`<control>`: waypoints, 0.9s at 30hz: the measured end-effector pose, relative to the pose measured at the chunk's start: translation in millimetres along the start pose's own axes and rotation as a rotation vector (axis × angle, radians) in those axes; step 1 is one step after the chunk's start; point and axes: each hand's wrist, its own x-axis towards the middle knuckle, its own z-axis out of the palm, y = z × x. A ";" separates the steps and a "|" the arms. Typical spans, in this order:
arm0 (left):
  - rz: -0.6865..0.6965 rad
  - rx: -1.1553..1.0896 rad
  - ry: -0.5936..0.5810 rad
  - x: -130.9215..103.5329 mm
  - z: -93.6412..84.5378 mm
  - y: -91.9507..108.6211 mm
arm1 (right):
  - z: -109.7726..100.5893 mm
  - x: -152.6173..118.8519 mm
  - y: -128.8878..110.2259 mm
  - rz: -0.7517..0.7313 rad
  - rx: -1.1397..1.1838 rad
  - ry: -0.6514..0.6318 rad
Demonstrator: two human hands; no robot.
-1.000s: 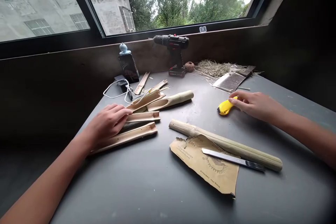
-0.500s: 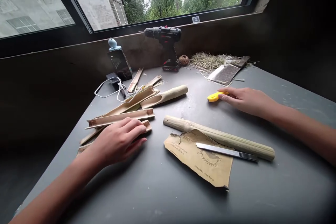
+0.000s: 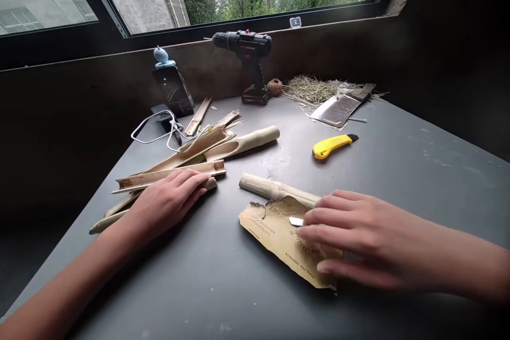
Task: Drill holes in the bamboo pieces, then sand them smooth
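My left hand [image 3: 173,196] is closed over a split bamboo piece [image 3: 211,184] at the front of a pile, its rounded side up. Another bamboo half [image 3: 135,181] lies hollow side up just behind. My right hand [image 3: 350,231], slightly blurred, hovers over or touches a torn sheet of brown sandpaper [image 3: 271,236], fingers spread and bent. It covers most of a flat metal blade, leaving the pale tip [image 3: 295,221] visible, and hides the right end of a whole bamboo stick [image 3: 261,186]. A yellow utility knife [image 3: 332,145] lies on the table beyond that hand.
Behind the pile lies a bamboo tube with a slanted cut [image 3: 258,139]. A white cable [image 3: 149,142] and propped phone [image 3: 175,90] stand back left. A cordless drill [image 3: 253,64], twine ball [image 3: 274,86], straw heap [image 3: 308,89] and broad cleaver-like blade [image 3: 338,110] line the rear.
My right hand has let go of the yellow utility knife and moved toward me, over the sandpaper. My left hand has closed on the bamboo piece, which has turned rounded side up.
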 end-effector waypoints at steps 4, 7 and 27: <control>0.009 0.005 0.008 1.4 1.2 0.1 | 9.0 -0.1 -7.9 -0.048 0.032 -0.098; 0.008 0.017 -0.011 1.1 -2.3 0.2 | 7.7 -2.5 -9.5 -0.067 0.054 -0.164; -0.212 0.029 -0.142 -7.0 -6.9 -14.7 | 30.8 8.2 20.2 -0.123 -0.076 -0.168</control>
